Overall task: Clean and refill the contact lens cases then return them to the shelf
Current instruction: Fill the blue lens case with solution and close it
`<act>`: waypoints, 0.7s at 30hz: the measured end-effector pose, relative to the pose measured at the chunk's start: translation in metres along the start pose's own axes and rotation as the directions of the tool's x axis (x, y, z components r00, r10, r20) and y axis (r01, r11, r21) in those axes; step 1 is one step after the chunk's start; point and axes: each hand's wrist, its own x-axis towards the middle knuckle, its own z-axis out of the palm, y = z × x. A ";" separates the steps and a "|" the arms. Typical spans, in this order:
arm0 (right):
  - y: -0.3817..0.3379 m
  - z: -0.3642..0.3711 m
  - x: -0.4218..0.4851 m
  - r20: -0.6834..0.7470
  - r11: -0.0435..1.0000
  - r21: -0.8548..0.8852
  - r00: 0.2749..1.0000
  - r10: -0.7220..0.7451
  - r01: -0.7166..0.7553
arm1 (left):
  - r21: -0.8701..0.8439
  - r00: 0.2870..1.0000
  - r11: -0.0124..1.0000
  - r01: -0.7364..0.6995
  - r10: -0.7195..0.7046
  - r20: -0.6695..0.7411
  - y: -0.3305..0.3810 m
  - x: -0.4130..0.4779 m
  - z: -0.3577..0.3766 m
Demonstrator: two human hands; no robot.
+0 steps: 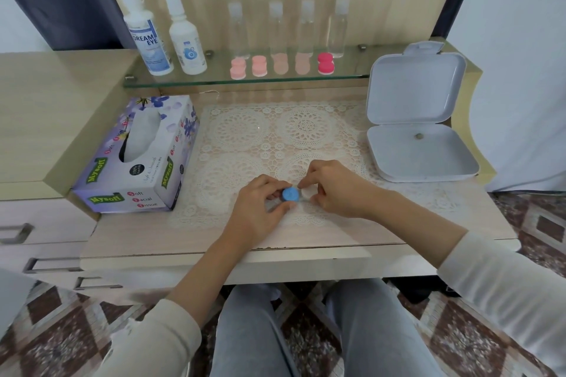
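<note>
A contact lens case with one blue cap and one white cap rests on the lace mat near the desk's front. My left hand pinches the blue-capped side. My right hand pinches the white cap. Several pink and peach lens cases and one red case stand in a row on the glass shelf. Two white solution bottles stand at the shelf's left end.
A purple tissue box lies left of the mat. An open white plastic box sits at the right. Several clear small bottles line the back of the shelf. Drawers are at the lower left.
</note>
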 end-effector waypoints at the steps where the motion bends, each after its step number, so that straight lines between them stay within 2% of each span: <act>1: 0.000 0.000 0.001 0.006 1.000 -0.012 1.000 0.000 0.000 | 0.001 1.000 1.000 0.002 -0.002 0.000 0.000 0.000 0.000; 7: 0.001 0.002 0.007 -0.007 0.989 -0.122 0.996 0.087 -0.087 | -0.013 0.999 0.999 0.034 -0.034 0.004 0.001 0.000 0.000; 10: 0.001 -0.001 0.006 -0.032 0.996 -0.061 0.997 0.068 -0.070 | -0.004 1.000 1.000 0.028 -0.028 0.009 0.002 0.000 -0.001; 15: 0.005 -0.002 0.002 -0.074 0.997 0.026 0.995 -0.066 0.068 | -0.011 1.000 0.999 0.030 -0.030 0.006 0.003 0.000 -0.001; 18: 0.006 0.000 0.003 -0.108 1.000 0.013 0.994 -0.013 0.014 | -0.005 0.999 0.999 0.034 -0.034 0.013 0.003 0.000 -0.001; 21: 0.005 -0.003 0.001 -0.069 1.000 0.019 0.998 -0.008 0.009 | -0.006 0.999 0.999 0.037 -0.037 0.017 0.003 0.000 -0.002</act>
